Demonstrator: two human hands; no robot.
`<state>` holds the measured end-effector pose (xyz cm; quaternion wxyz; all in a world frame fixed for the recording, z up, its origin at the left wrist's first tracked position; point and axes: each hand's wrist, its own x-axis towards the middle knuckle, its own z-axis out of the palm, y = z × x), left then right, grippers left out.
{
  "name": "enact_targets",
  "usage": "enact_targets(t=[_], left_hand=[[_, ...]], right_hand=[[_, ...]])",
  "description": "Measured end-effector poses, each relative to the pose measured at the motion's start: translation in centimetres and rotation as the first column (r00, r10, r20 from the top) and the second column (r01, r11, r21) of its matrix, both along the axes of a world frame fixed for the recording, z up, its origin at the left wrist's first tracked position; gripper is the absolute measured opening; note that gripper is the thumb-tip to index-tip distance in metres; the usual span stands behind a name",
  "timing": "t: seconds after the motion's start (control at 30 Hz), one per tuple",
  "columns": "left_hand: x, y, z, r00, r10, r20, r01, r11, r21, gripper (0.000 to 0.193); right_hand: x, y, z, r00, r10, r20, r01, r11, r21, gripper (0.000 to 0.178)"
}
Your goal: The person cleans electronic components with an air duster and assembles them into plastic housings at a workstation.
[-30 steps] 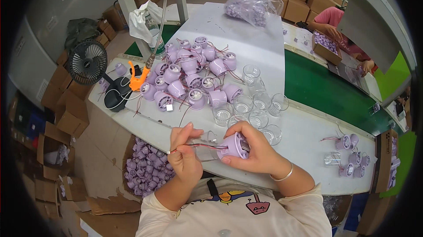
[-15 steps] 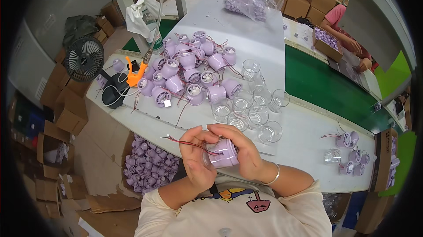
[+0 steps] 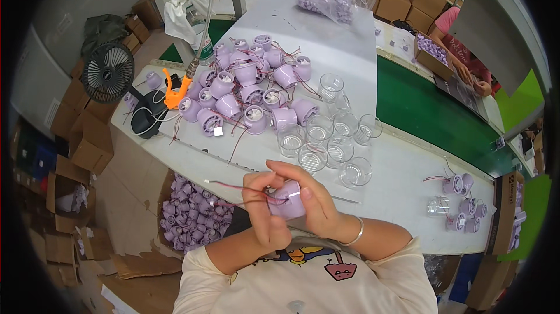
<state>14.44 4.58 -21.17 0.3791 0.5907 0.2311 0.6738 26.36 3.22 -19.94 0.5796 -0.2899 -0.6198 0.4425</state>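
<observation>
Close to my chest, over the table's near edge, a lilac plastic motor housing (image 3: 290, 203) sits between my two hands. Red and black wires trail from it to the left, ending in a small white connector. My left hand (image 3: 261, 212) is closed around its left side, the wires crossing the fingers. From the right, my right hand (image 3: 315, 202) grips it with fingers curved over the top and thumb against the side. Whether a clear cup is also in my grasp is hidden by the fingers. Ahead lie a pile of similar lilac housings (image 3: 245, 74) and several clear cups (image 3: 340, 149).
An orange-handled tool (image 3: 177, 93) hangs left of the pile, beside a black fan (image 3: 108, 74). A box of lilac parts (image 3: 195, 215) stands below the table's left edge. Several housings (image 3: 468, 206) lie at the right. Across the green conveyor (image 3: 420, 104) another person works.
The lilac housing has turned and tilted in my grip, and its wires now point more level to the left. My fingers have shifted around it. The view has moved slightly.
</observation>
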Motion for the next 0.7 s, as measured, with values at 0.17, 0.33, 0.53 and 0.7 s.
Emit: enact_targets(t=[0.17,0.33,0.53,0.7], left_hand=[[-1.8,2.9,2.4,0.886,-0.164,-0.434,0.172,0.985,-0.021,0.063],[-1.8,2.2,2.8,0.887,-0.397,0.237,0.46,0.705,-0.54,0.035],[-1.6,2.6,3.5,0.835,-0.339,0.434,0.548,0.587,-0.596,0.03],[-0.5,2.4,2.6,0.883,-0.44,0.163,0.465,0.771,-0.435,0.046]], right_hand=[[2.1,0.6,1.9,0.998,0.043,0.049,-0.034,0.986,-0.166,0.05],[3.4,-0.2,4.5,0.987,0.134,-0.084,-0.159,0.856,-0.492,0.058],[3.4,-0.4,4.0,0.988,0.151,0.039,-0.115,0.875,-0.471,0.064],[3.6,-0.1,5.0,0.937,-0.059,0.344,0.122,0.979,-0.163,0.07]])
